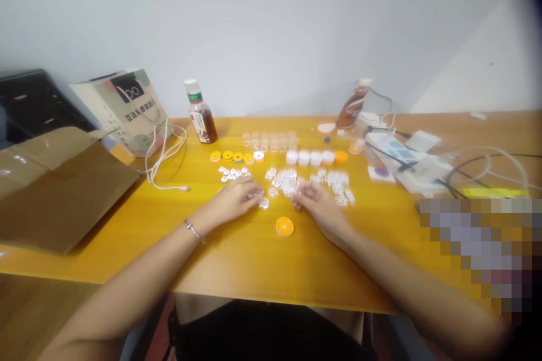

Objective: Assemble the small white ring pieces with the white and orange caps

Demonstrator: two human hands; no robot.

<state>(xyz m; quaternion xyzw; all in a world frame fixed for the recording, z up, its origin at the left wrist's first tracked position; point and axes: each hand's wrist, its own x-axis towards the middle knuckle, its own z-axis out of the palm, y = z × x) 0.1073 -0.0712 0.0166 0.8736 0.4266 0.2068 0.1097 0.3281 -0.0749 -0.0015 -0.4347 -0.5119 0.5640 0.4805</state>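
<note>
My left hand (237, 198) rests on the yellow table (237, 259), its fingers curled onto a small white ring-shaped piece (264, 203). My right hand (315, 203) lies close beside it, fingers bent over the near edge of a scatter of several small white pieces (292, 180). An orange round cap (284, 227) lies alone just in front of both hands. Further back stand a row of orange discs (237, 156), a row of clear little cups (269, 141) and a row of white caps (309, 157). The blur hides what each hand's fingertips grip.
A brown cardboard box (55, 186) and a printed paper bag (127, 110) sit at the left with a white cable (165, 158). Two tea bottles (201, 113) (353, 104) stand at the back. A power strip with cords (406, 161) crowds the right side.
</note>
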